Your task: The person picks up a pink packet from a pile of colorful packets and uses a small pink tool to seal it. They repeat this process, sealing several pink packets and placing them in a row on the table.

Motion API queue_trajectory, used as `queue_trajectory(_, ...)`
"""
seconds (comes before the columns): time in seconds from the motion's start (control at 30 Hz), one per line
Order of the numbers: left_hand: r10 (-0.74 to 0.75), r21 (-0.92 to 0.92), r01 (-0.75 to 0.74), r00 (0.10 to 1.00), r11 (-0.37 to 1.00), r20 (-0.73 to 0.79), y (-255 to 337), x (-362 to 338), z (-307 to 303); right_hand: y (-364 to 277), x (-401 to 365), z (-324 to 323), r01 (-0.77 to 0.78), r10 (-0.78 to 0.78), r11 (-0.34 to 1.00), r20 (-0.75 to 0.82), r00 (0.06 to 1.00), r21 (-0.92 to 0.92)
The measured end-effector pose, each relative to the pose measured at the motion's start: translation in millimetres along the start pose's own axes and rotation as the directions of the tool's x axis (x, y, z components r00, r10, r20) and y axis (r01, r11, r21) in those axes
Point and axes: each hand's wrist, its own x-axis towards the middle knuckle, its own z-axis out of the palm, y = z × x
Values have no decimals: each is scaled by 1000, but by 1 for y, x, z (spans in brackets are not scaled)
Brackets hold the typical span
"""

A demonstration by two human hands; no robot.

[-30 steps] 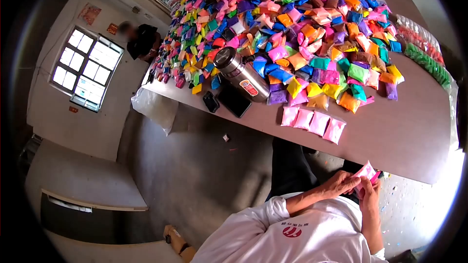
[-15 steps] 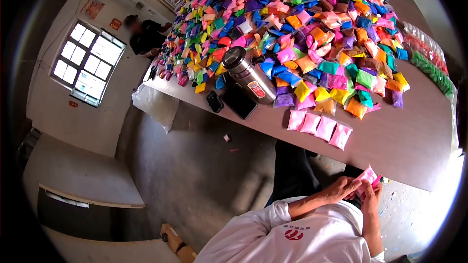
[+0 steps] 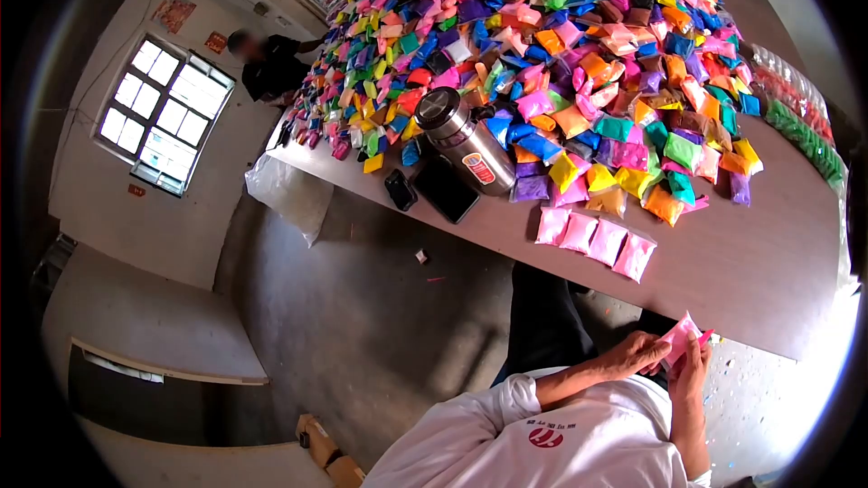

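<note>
Just off the table's near edge, both hands hold a light pink packet (image 3: 680,336). My left hand (image 3: 640,352) has its fingers closed on the packet's left side. My right hand (image 3: 689,367) grips it from the right and below. A darker pink piece (image 3: 705,338) sticks out beside the right fingers; I cannot make out what it is. Beyond the hands, several similar pink packets (image 3: 606,239) lie side by side in a row on the table (image 3: 741,262).
A large heap of colourful packets (image 3: 542,54) covers much of the table. Near it are a steel thermos (image 3: 466,140), a dark phone (image 3: 445,190) and a small black case (image 3: 399,190). Bundled bags (image 3: 800,136) lie at right. Another person (image 3: 269,68) stands at the far left.
The pink packet has turned slightly and shows more of its face between the fingers. Both hands stay in nearly the same place. The view has shifted very little.
</note>
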Motion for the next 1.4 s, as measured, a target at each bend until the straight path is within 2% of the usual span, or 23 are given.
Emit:
queue_trajectory(0.03,3,2,-3,1000,1000,5,0,0,1,-2,-2,6,1,-1,1000,0,1000,0)
queue_trajectory(0.1,6,14,-7,1000,1000,6,0,1,2,-6,-4,18,117,-124,986,-51,991,-118)
queue_trajectory(0.23,23,64,-23,1000,998,4,4,1,5,1,4,-14,92,-98,983,-33,995,-158)
queue_trajectory(0.3,27,70,-27,1000,997,2,4,1,5,3,6,-25,66,-65,995,15,998,-68)
queue_trajectory(0.33,30,74,-30,1000,997,2,3,1,5,6,7,-29,68,-67,995,17,998,-68)
queue_trajectory(0.4,32,73,-31,999,997,-3,4,0,6,8,7,-28,99,-87,977,71,994,-190)
queue_trajectory(0.43,33,72,-32,999,997,-6,5,0,6,4,5,-22,101,-89,977,74,993,-190)
queue_trajectory(0.5,33,75,-33,999,997,-5,8,-2,7,-7,-3,-5,112,-77,982,217,973,-152)
queue_trajectory(0.53,31,77,-31,999,997,-4,9,-3,7,-6,-5,-1,113,-77,982,219,973,-152)
queue_trajectory(0.6,34,67,-33,999,997,-10,10,-3,8,-6,-7,3,142,-124,978,116,985,-156)
queue_trajectory(0.63,34,55,-33,999,998,-15,10,-3,8,-4,-4,-4,142,-124,978,116,985,-155)
queue_trajectory(0.7,30,84,-28,999,996,-23,7,-3,7,-2,6,-22,57,-17,974,179,984,-218)
queue_trajectory(0.83,38,118,-33,998,992,-42,9,-2,7,-1,5,-21,69,-55,990,120,991,-119)
queue_trajectory(0.9,35,113,-32,999,993,-24,9,-3,7,2,4,-17,109,-113,985,-21,993,-137)
queue_trajectory(0.93,32,109,-31,999,994,-8,9,-3,7,-1,5,-17,110,-114,985,-22,993,-136)
queue_trajectory(1.0,36,103,-33,999,994,-26,8,-3,7,-13,5,-17,143,-99,945,159,982,-293)
queue_trajectory(1.13,34,127,-29,998,991,-43,7,-3,6,-22,2,-9,101,-56,960,176,983,-262)
queue_trajectory(1.27,36,150,-31,999,988,-31,12,-5,5,-20,4,-16,52,-30,988,147,989,-144)
queue_trajectory(1.4,20,152,-30,998,988,65,6,-6,4,-26,9,-23,50,-39,997,203,978,-53)
